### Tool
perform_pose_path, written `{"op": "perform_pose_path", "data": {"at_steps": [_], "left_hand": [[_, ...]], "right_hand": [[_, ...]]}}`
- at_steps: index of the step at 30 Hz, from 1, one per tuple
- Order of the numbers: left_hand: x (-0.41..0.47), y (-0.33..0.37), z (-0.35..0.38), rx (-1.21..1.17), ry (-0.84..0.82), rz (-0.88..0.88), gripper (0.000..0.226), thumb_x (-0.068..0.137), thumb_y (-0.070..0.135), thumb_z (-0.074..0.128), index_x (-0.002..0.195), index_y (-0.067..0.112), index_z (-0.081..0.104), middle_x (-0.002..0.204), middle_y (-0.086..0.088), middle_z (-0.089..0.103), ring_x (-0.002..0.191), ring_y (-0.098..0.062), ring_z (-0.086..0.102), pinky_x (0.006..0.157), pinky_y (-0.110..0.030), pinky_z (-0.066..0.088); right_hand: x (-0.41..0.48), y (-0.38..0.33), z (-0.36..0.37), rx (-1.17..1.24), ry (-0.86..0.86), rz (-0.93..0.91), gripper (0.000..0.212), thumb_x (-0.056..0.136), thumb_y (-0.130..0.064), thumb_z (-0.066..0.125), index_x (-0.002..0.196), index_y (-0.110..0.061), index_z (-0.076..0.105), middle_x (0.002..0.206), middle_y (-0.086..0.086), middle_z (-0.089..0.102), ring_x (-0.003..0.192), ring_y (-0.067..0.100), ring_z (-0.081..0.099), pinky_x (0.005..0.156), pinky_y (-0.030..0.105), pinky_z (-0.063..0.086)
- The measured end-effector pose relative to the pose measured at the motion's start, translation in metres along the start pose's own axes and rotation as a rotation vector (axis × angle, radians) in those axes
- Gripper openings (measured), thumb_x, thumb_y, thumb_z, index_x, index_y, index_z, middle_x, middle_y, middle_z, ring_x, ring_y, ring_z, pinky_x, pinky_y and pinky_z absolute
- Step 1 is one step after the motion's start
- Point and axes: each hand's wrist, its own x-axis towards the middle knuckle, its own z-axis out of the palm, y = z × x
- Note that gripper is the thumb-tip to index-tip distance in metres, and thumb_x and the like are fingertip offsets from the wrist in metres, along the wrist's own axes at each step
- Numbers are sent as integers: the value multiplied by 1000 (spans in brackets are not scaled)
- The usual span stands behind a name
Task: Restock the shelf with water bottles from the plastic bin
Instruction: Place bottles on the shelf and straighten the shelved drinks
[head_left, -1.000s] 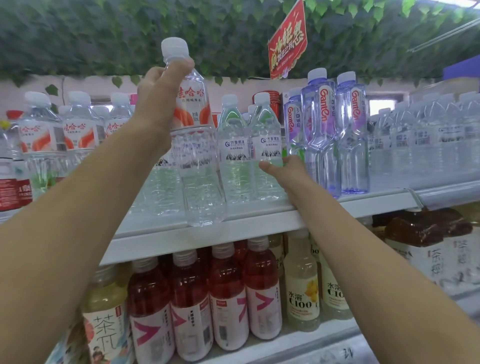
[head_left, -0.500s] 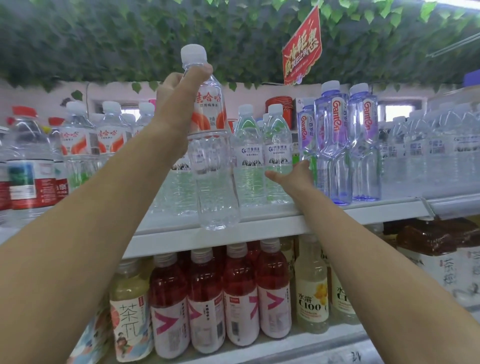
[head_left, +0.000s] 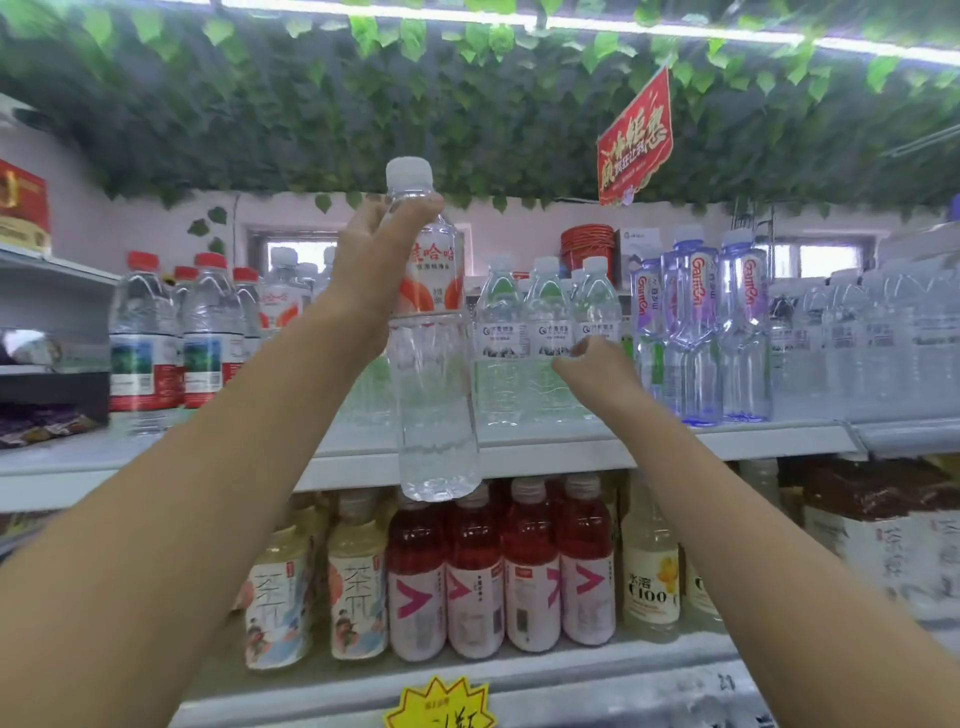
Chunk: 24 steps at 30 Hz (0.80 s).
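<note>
Fingers (head_left: 410, 221) of the left hand (head_left: 371, 275) are wrapped round a clear, white-capped, orange-labelled water bottle (head_left: 435, 405) held upright before the shelf (head_left: 571, 451) edge. Right hand (head_left: 597, 370) is curled by shelved green-labelled bottles (head_left: 545, 325); grip cannot be told.

Clear water bottle (head_left: 435, 374) upright, just above shelf (head_left: 571, 449) edge

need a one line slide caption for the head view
Left hand holds a water bottle upright before the shelf; right hand reaches to the green-label bottles.

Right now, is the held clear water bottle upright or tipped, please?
Upright: the clear plastic water bottle has its white cap on top.
</note>
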Motion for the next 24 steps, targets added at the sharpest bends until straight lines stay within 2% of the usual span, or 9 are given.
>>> {"op": "perform_pose_path", "data": {"at_steps": [2, 6, 10, 13, 16, 18, 20, 22, 24], "left_hand": [[-15, 11, -18, 17, -3, 1, 15, 85, 34, 61, 93, 24, 52, 90, -7, 59, 78, -24, 63, 78, -44, 53], [-55, 37, -59, 52, 5, -18, 23, 85, 35, 60, 101, 21, 52, 88, -4, 63, 76, -19, 66, 67, -33, 55], [-100, 64, -105, 73, -17, -75, 34, 84, 37, 62, 112, 22, 52, 101, -3, 64, 88, -19, 66, 76, -36, 53], [-136, 79, -141, 133, -18, -103, 60, 78, 45, 64, 129, 18, 45, 116, -7, 59, 104, -26, 61, 90, -44, 50], [-173, 96, -171, 168, -39, -137, 72, 67, 53, 65, 127, 20, 46, 122, -9, 57, 108, -29, 59, 93, -50, 48], [-193, 105, -188, 140, -31, -146, 58, 67, 49, 67, 117, 24, 52, 117, -9, 60, 102, -27, 62, 91, -50, 50], [-208, 111, -202, 109, -4, -165, 62, 66, 47, 69, 120, 23, 53, 116, -9, 62, 99, -26, 65, 89, -48, 52], [-219, 115, -214, 101, 13, -197, 68, 67, 46, 70, 126, 19, 49, 115, -9, 62, 96, -25, 66, 87, -46, 53], [-226, 116, -224, 95, 8, -209, 48, 77, 41, 68, 116, 21, 51, 110, -8, 63, 94, -23, 66, 87, -44, 53]], "right_hand": [[-28, -20, -2, 49, -23, -46, 35, 91, -21, 52, 114, 5, 58, 113, 21, 62, 104, 33, 58, 88, 40, 47], [-92, -60, -2, 198, -93, -84, 24, 91, -24, 54, 107, -6, 60, 103, 8, 62, 101, 25, 58, 83, 35, 44], [-168, -98, 8, 386, -177, -71, 8, 92, -26, 56, 90, -19, 57, 104, 7, 65, 98, 23, 62, 84, 38, 49], [-234, -125, 24, 496, -261, -58, 14, 94, -32, 50, 86, -24, 58, 105, 4, 67, 91, 15, 63, 82, 32, 51], [-300, -151, 42, 603, -312, -52, 20, 95, -40, 47, 92, -26, 61, 99, -4, 68, 94, 12, 64, 90, 37, 51], [-342, -168, 52, 680, -361, -43, 21, 96, -43, 44, 94, -30, 60, 93, -17, 64, 87, -2, 61, 77, 19, 49], [-381, -181, 62, 719, -422, -31, 18, 95, -46, 41, 99, -36, 55, 95, -25, 59, 85, -14, 53, 70, 10, 39], [-408, -191, 74, 791, -431, -13, 26, 91, -50, 43, 109, -35, 53, 106, -17, 62, 95, -9, 55, 77, 14, 41], [-426, -198, 86, 846, -439, 8, 46, 80, -65, 45, 115, -35, 51, 112, -12, 65, 103, 5, 61, 89, 25, 47]]}}
